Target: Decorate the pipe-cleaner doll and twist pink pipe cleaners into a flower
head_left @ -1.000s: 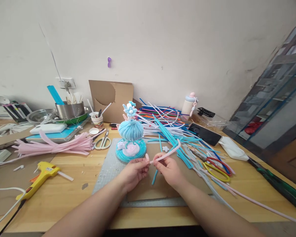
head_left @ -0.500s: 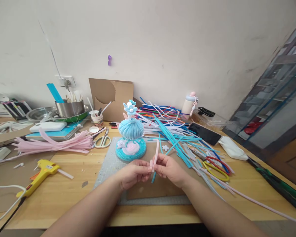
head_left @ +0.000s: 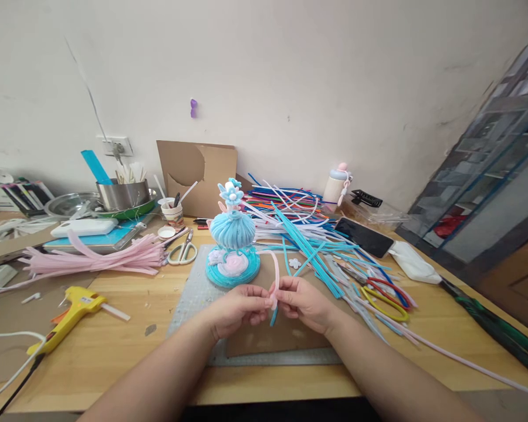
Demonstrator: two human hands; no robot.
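Between my hands is a pale pink pipe cleaner [head_left: 276, 265], its free end curving up and leftward. My left hand [head_left: 243, 308] pinches its folded lower part between thumb and forefinger. From the other side my right hand [head_left: 303, 302] grips the same strip, fingertips almost touching those of the left. A short blue piece [head_left: 273, 318] pokes out just below the fingertips. Behind my left hand stands a blue pipe-cleaner ornament [head_left: 232, 230] with a ruffled body, flowers on top and a round blue-and-pink base. A small white flower [head_left: 294, 264] lies beyond my right hand.
A cardboard sheet [head_left: 264, 343] lies on a grey cutting mat [head_left: 189, 305] under my hands. To the left are a yellow glue gun [head_left: 77, 308], scissors [head_left: 183, 252] and a pink bundle [head_left: 92, 258]. Blue strips [head_left: 308, 252], pliers [head_left: 387, 299] and a phone [head_left: 364, 237] lie right.
The pink pipe cleaner's free end has bent over from nearly straight up to curving left. My fingertips have come closer together around its lower part.
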